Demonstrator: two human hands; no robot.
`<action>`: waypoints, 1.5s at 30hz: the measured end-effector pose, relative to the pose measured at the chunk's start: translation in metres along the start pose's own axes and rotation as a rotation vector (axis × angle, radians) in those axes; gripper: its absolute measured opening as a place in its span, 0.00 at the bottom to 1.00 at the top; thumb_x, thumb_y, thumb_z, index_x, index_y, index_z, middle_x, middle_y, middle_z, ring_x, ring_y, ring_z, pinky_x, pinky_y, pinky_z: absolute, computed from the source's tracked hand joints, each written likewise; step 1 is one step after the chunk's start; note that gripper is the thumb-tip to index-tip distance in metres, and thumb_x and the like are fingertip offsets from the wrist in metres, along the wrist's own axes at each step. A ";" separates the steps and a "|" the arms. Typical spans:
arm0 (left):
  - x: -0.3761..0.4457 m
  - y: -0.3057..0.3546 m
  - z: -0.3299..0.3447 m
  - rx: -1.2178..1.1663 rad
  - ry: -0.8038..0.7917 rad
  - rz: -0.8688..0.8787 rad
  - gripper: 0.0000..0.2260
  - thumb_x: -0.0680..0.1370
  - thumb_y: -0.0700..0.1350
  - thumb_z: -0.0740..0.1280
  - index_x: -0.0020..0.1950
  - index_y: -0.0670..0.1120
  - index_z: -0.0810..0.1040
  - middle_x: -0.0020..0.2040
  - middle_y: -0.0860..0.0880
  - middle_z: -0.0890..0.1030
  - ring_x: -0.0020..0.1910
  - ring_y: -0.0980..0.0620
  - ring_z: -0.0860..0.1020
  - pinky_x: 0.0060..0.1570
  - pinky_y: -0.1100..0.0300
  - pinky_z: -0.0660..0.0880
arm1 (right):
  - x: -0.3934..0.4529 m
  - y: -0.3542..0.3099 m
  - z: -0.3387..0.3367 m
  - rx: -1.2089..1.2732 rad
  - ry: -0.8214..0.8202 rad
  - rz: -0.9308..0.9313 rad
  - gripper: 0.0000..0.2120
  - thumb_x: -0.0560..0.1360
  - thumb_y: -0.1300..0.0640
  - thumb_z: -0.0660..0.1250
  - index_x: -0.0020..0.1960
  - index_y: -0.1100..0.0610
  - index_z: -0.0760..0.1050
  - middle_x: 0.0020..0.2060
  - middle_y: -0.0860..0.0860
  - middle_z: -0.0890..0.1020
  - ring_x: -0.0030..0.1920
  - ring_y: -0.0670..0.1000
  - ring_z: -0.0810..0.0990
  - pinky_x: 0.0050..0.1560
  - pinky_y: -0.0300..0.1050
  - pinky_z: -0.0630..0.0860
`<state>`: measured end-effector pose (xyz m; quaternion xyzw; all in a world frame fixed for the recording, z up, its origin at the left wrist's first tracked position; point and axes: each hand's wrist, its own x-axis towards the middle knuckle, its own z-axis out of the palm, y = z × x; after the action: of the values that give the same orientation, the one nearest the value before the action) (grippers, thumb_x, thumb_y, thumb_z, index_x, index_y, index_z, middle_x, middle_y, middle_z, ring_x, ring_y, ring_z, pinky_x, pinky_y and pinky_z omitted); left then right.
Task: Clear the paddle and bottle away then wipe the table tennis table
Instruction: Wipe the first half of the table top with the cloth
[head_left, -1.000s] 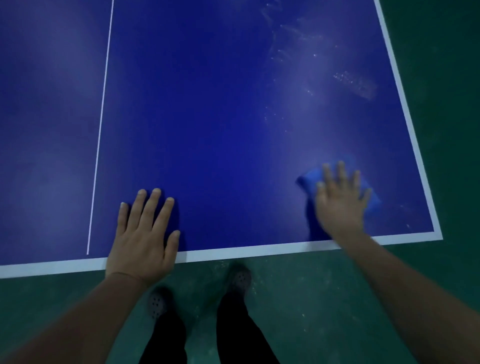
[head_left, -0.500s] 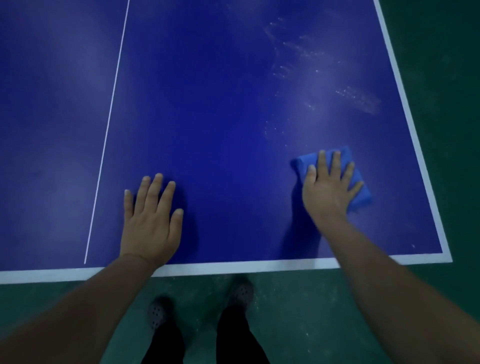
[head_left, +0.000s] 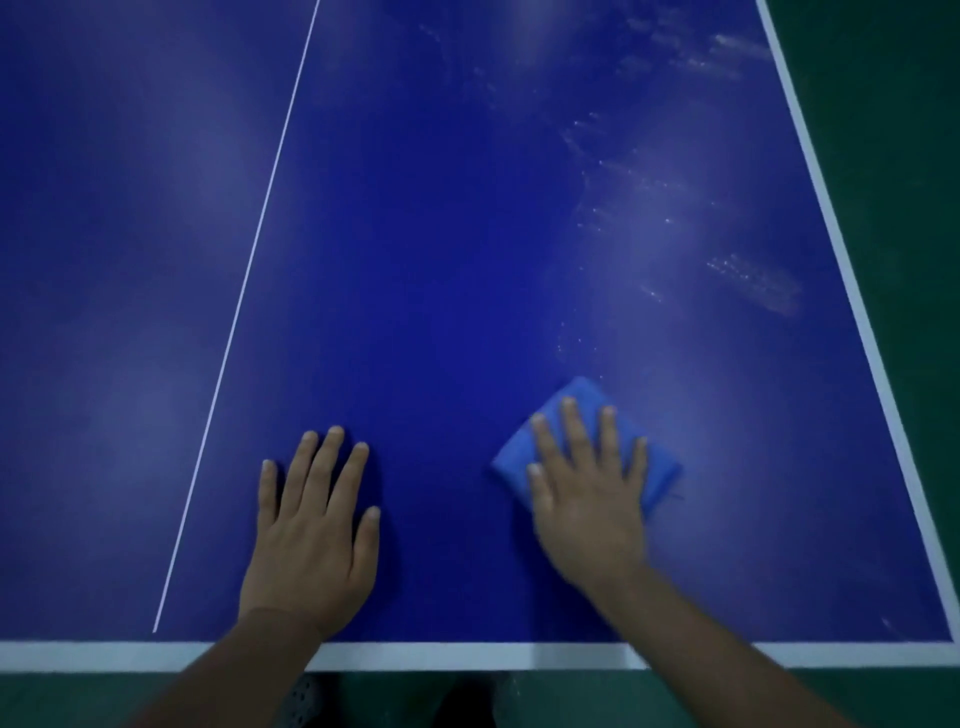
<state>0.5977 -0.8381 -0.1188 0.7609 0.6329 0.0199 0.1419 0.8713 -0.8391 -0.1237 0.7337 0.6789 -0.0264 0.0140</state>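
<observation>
Left hand (head_left: 311, 535) spread flat on blue surface (head_left: 441, 260). Right hand (head_left: 587, 499) spread, pressing folded blue cloth (head_left: 579, 402), largely hidden beneath. Pale smears (head_left: 753, 278), possibly moisture. Forearms cut off.

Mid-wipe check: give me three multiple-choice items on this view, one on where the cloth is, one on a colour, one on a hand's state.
1. Where does the folded blue cloth lie on the dark blue table tennis table?
A. right of the thin white centre line
B. left of it
C. on the floor

2. What colour is the table's edge band?
A. yellow
B. white
C. red

3. How is the left hand?
A. gripping a paddle
B. clenched in a fist
C. flat on the table, fingers straight

Key: 1 A, the cloth sits under the right hand, right of the line. 2 B, the band reads white. 3 C, the palm is down and holds nothing.
</observation>
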 end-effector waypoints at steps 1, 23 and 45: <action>0.001 0.000 -0.001 -0.017 0.006 0.000 0.28 0.81 0.56 0.48 0.78 0.45 0.63 0.80 0.46 0.58 0.80 0.48 0.50 0.76 0.39 0.48 | 0.004 -0.021 0.003 0.020 0.005 -0.110 0.26 0.82 0.43 0.48 0.78 0.47 0.62 0.79 0.50 0.61 0.78 0.62 0.56 0.73 0.72 0.51; 0.002 0.001 -0.001 -0.012 0.016 0.008 0.27 0.81 0.53 0.48 0.78 0.43 0.63 0.80 0.45 0.59 0.80 0.47 0.50 0.76 0.39 0.47 | 0.099 0.073 -0.016 -0.011 -0.083 0.090 0.27 0.82 0.43 0.45 0.80 0.45 0.56 0.80 0.48 0.55 0.79 0.59 0.52 0.75 0.69 0.49; 0.001 0.004 -0.006 -0.003 -0.029 -0.044 0.29 0.80 0.55 0.46 0.80 0.45 0.58 0.81 0.44 0.54 0.80 0.46 0.47 0.77 0.39 0.45 | 0.126 0.077 -0.019 0.188 -0.051 0.557 0.29 0.81 0.40 0.43 0.81 0.44 0.52 0.81 0.48 0.50 0.80 0.60 0.46 0.73 0.73 0.45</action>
<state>0.6002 -0.8369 -0.1124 0.7468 0.6472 0.0066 0.1528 0.9585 -0.7188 -0.1130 0.8890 0.4453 -0.1025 -0.0302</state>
